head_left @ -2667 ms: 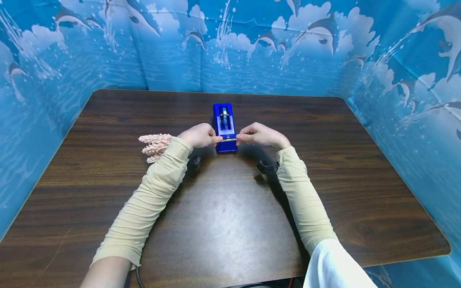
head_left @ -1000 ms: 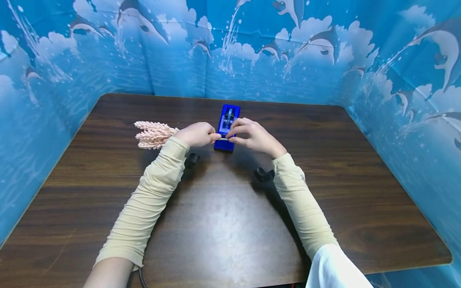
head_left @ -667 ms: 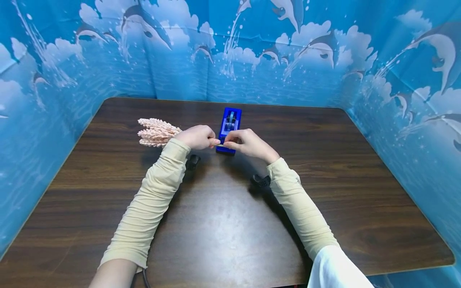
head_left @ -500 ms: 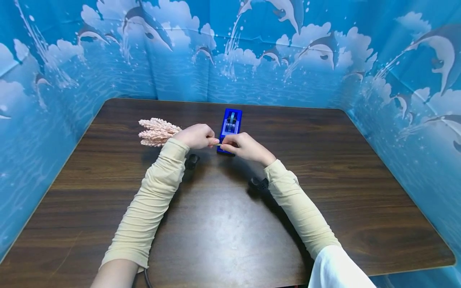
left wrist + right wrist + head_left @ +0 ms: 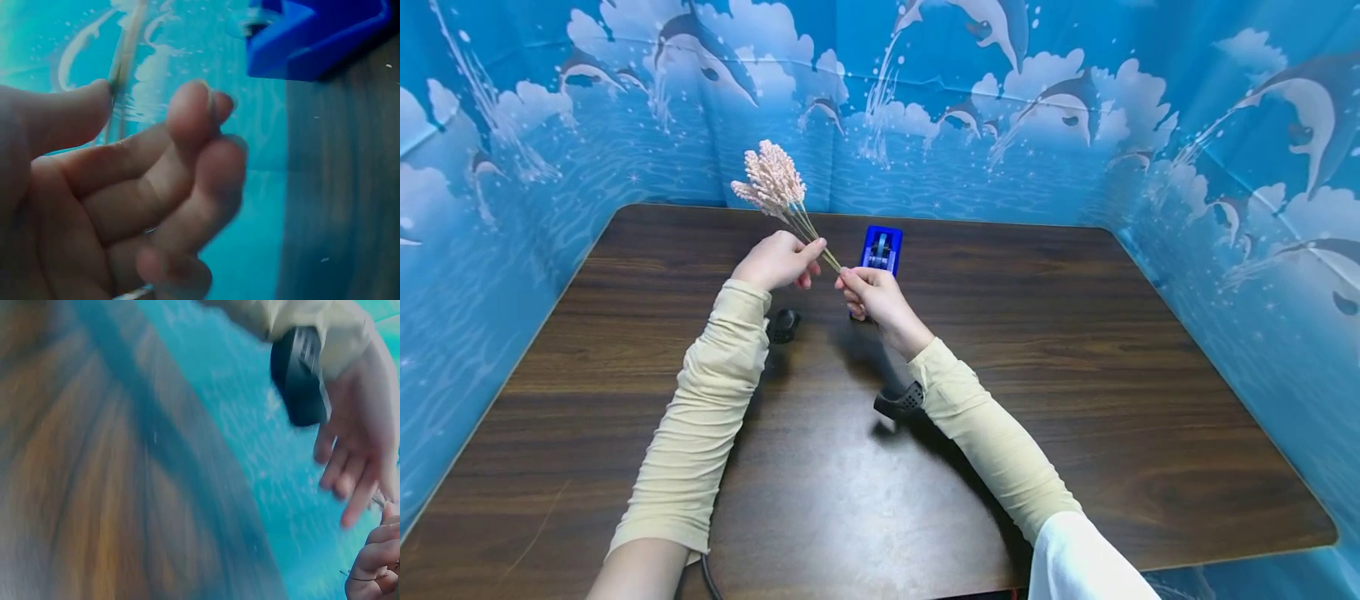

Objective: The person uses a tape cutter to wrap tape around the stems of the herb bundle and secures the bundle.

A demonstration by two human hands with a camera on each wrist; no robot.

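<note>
A bunch of pale pink flower sprays (image 5: 775,179) on thin straw-coloured stems stands tilted up to the left above the table. Its lower stems are gripped by my right hand (image 5: 880,300), which overlaps the front of a blue tape dispenser (image 5: 880,250). Higher up, the thumb of my left hand (image 5: 781,260) overlaps the stems. In the left wrist view, that thumb lies by the stems (image 5: 125,56), apart from the loosely bent fingers (image 5: 197,169), which hold nothing. The right wrist view has my right hand (image 5: 375,556) curled at the edge, partly cut off.
The dark wood table (image 5: 1037,375) reaches to a blue dolphin-print curtain (image 5: 887,179) at the back and sides. Black wrist devices (image 5: 898,400) hang under both wrists. A black cable (image 5: 710,577) runs beneath the left forearm.
The flowers have risen from lying leftward low over the table to a raised, upward tilt. My right hand has moved left and turned; my left hand has moved up and left, its fingers loosening.
</note>
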